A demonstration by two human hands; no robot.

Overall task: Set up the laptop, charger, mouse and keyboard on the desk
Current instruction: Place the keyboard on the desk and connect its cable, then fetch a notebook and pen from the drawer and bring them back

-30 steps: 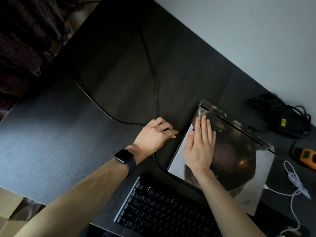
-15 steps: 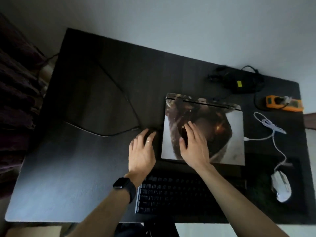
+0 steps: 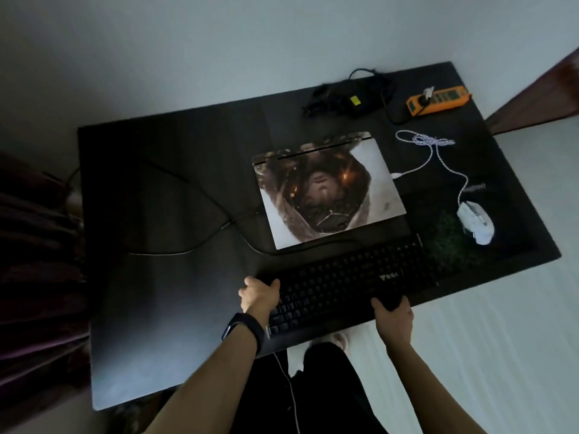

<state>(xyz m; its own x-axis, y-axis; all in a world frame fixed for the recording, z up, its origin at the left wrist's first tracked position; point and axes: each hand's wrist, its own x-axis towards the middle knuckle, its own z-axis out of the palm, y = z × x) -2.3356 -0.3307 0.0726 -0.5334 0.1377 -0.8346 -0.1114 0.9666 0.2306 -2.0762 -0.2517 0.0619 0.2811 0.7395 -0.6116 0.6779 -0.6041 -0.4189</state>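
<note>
The closed laptop (image 3: 329, 189), its lid covered by a picture skin, lies flat on the dark desk (image 3: 156, 308). In front of it lies the black keyboard (image 3: 341, 283), slanted along the desk's near edge. My left hand (image 3: 260, 296) grips the keyboard's left end. My right hand (image 3: 391, 311) grips its front edge toward the right. The black charger brick (image 3: 347, 98) with its bundled cord sits at the back of the desk. A white mouse (image 3: 476, 222) rests on a dark mouse pad (image 3: 451, 245) at the right, and its white braided cable runs to the laptop's right side.
An orange power strip (image 3: 438, 98) lies at the back right corner. A black cable (image 3: 200, 242) runs across the desk from the left toward the laptop's left side. A dark curtain (image 3: 34, 277) hangs left of the desk. My legs stand below the near edge.
Both hands have left the laptop lid and its left side and dropped back to the keyboard, now gripping it. The view has pulled back, showing the whole desk.
</note>
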